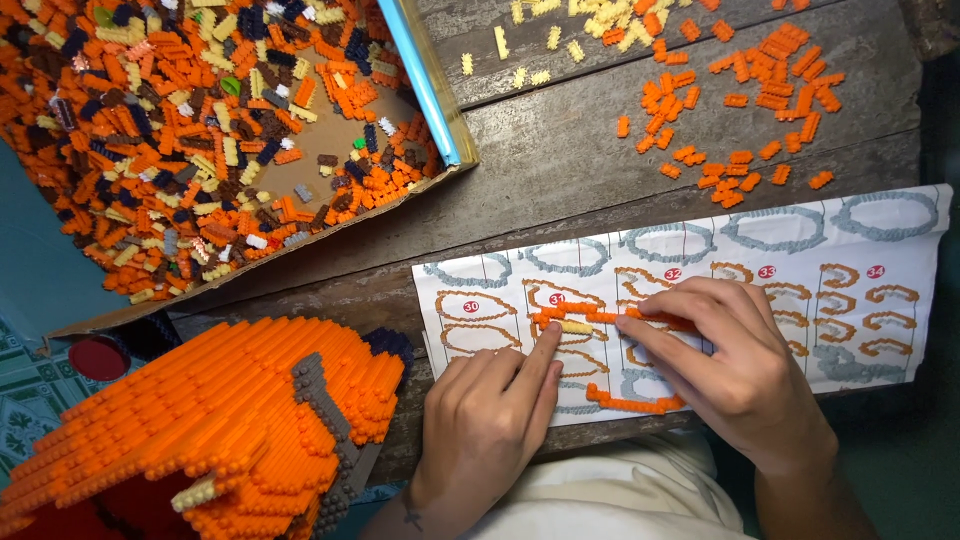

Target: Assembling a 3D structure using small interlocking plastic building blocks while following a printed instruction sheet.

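On a worn grey wooden table [560,160], seen from above, a person's two bare hands work on a thin curved strip of small orange bricks [590,317] that lies on a printed instruction sheet [900,300]. The strip rests on top of one of the sheet's drawn layer outlines, near the sheet's left half. The left hand [490,420] lies loosely curled, its forefinger stretched out and pressing down on the strip's left end, beside one pale yellow brick set into it. The right hand [730,370] lies flat over the strip's right end, fingers extended and pressing rather than pinching; neither hand closes around anything. A second, shorter orange strip [635,403] lies just below on the sheet, between the two hands. To do this well, the strip should probably be kept flat against its drawn outline, with pressure straight down so the bricks seat without the row bending or snapping. At lower left stands a large, partly built orange brick model [200,420] with a grey stepped stripe. Upper left, an open cardboard box [300,165] holds a jumble of orange, yellow, dark and white bricks. Loose orange bricks [760,90] lie sorted at upper right on the table, with pale yellow bricks [590,20] near the top edge.
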